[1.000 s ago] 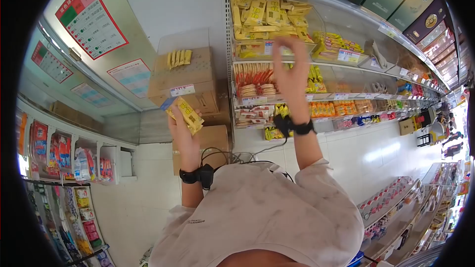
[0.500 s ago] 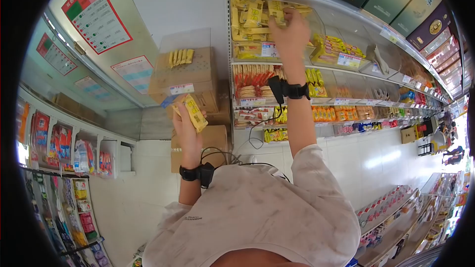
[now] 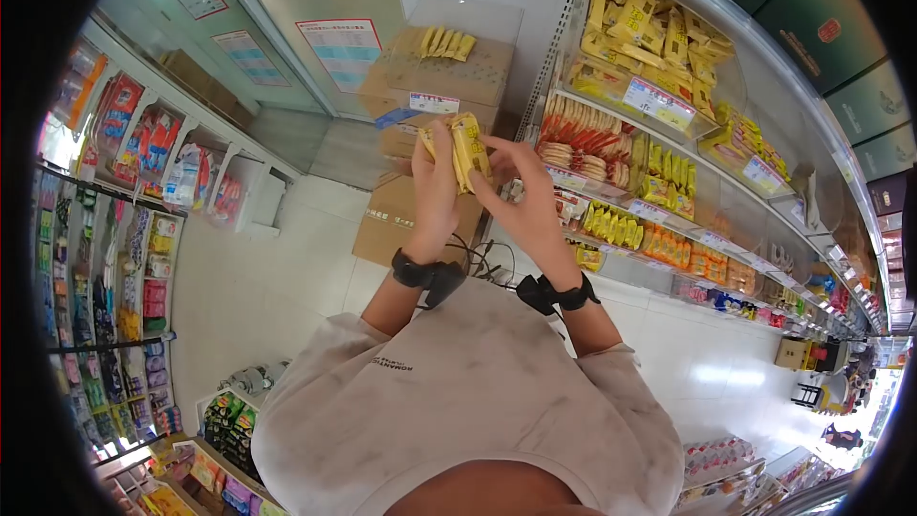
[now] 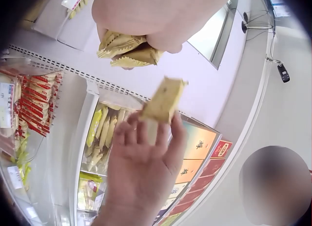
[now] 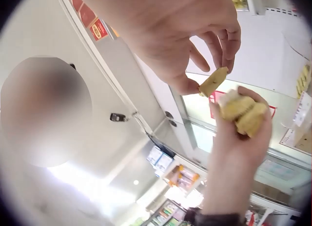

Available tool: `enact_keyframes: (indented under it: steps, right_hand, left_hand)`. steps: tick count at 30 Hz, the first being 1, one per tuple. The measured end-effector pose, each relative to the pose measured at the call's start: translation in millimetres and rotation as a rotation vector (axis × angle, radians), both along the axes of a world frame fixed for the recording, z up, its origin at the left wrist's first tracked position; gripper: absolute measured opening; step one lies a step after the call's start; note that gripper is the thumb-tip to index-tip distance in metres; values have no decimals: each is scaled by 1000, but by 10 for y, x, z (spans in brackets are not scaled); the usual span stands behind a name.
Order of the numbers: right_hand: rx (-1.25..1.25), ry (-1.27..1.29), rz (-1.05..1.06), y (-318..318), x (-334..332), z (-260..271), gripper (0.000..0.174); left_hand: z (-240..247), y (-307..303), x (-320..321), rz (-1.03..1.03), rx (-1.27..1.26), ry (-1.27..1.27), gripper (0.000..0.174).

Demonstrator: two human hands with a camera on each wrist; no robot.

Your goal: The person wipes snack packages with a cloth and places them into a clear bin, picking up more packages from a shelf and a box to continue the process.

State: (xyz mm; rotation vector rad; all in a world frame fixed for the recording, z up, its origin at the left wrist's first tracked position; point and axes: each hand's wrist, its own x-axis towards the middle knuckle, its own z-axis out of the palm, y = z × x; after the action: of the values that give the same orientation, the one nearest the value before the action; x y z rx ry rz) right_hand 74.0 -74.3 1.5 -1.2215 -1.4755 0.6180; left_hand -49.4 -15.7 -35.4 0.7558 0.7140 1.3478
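Observation:
My left hand [image 3: 437,196] grips yellow snack packets [image 5: 243,113], whose crimped ends stick out past the fingers in both wrist views. Facing it, my right hand [image 3: 527,199] pinches one more yellow packet [image 4: 165,100] between thumb and fingertips. In the right wrist view this single packet hangs just above the bunch, with a small gap between. Both hands are raised in front of a cardboard box [image 3: 382,158], on which a short row of similar yellow packets [image 3: 447,43] lies inside a clear holder.
To the right, a shelf unit carries a clear bin of yellow packets [image 3: 659,33], with red-and-white wrapped crackers [image 3: 587,143] below it. A lower carton [image 3: 387,225] stands on the floor. Hanging goods [image 3: 143,139] line the left wall. Cables [image 3: 487,258] trail near the waist.
My right hand has come from the yellow packet bin leftward to my left hand, now with a packet in its fingers. The head view has turned, shifting the shelves right.

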Motion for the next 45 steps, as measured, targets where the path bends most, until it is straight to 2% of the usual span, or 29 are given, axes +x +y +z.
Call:
enact_keyframes:
  steps: [3, 6, 9, 12, 15, 18, 24, 27, 30, 33, 39, 42, 45]
  right_hand:
    - [43, -49, -6, -3, -60, -15, 45]
    - [49, -59, 10, 0, -163, -34, 45]
    - [39, -60, 63, -5, -316, -38, 48]
    - [-3, 177, 167, 94, -496, -110, 49]
    - [-115, 321, 176, 195, -703, -239, 52]
    - [-436, 458, 384, 269, -801, -209, 56]
    - [-581, 484, 471, 507, -1067, -379, 66]
    - [-337, 145, 310, 581, -1255, -471, 62]
    - [-204, -93, 192, 566, -1493, -460, 67]
    - [-165, -184, 135, 546, -1623, -431, 68]
    - [-194, -131, 154, 682, -1544, -290, 69]
    - [-139, -149, 135, 870, -1408, -365, 67]
    - [-144, 5, 169, 1171, -1214, -351, 65]
  left_hand:
    - [-50, 23, -24, 31, -42, 26, 43]
    - [-92, 14, -86, 87, 122, 88, 35]
    - [33, 23, -321, -7, 36, 74, 43]
    - [-79, 91, -523, 24, 1, -54, 44]
    - [-126, 95, -673, 109, -32, -30, 43]
    - [-38, 73, -854, 106, 35, 11, 38]
    - [-173, 163, -1350, -49, -24, 39, 48]
    - [-174, 164, -1533, -84, -16, -144, 52]
    - [-275, 210, -1580, -15, 105, 61, 47]
    - [-222, 268, -1656, -75, 30, -60, 42]
    - [-237, 450, -1611, -104, 81, 28, 39]
    - [-175, 595, -1498, -150, 28, -75, 39]
    - [-60, 830, -1360, -193, 86, 3, 42]
